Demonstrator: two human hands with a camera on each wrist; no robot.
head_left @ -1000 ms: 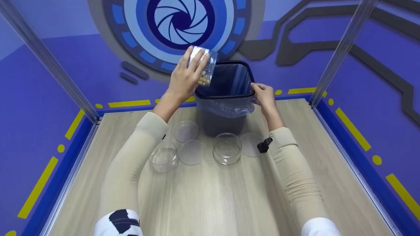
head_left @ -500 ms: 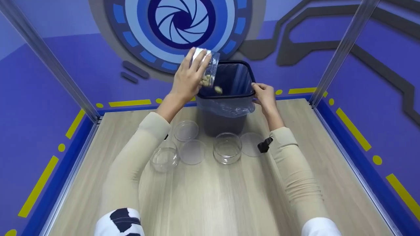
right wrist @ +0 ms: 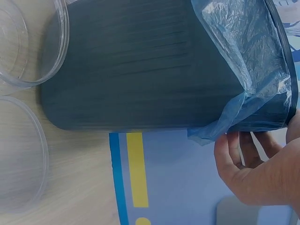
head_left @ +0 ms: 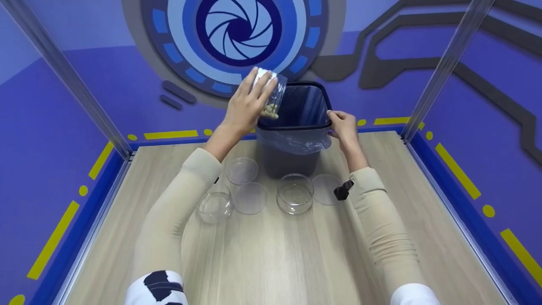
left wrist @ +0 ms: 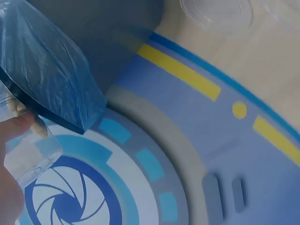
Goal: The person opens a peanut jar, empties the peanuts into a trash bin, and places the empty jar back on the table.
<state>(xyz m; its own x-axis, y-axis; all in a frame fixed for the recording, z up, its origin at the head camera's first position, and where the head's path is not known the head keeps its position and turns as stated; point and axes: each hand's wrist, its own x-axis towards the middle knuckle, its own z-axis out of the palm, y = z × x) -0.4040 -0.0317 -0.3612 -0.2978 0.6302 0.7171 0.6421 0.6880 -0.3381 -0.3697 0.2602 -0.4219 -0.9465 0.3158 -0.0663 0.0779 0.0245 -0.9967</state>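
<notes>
My left hand (head_left: 245, 106) holds a clear plastic jar (head_left: 278, 94), tipped mouth-down at the left rim of a dark trash bin. Tan, peanut-like pieces (head_left: 269, 112) lie near the jar's mouth. In the left wrist view, a fingertip lies against the jar (left wrist: 33, 161) close to the black rim. The bin (head_left: 288, 161) stands upright, its blue translucent liner (head_left: 292, 142) folded over the rim. At the bin's right side, my right hand (head_left: 345, 129) pinches the rim. In the right wrist view, its fingers curl against the bin (right wrist: 131, 70) under the rim.
Two clear jars (head_left: 295, 195) (head_left: 215, 207) stand on the wooden table (head_left: 262, 254) before the bin. Flat round clear lids (head_left: 250, 198) (head_left: 242, 170) (head_left: 326, 189) lie beside them. Blue-purple panels (head_left: 97, 93) enclose the table at the back and sides.
The jar in my left hand has tipped further and shifted slightly right and down. Half a second ago a tan piece was falling into the bin. My right hand keeps its grip on the rim.
</notes>
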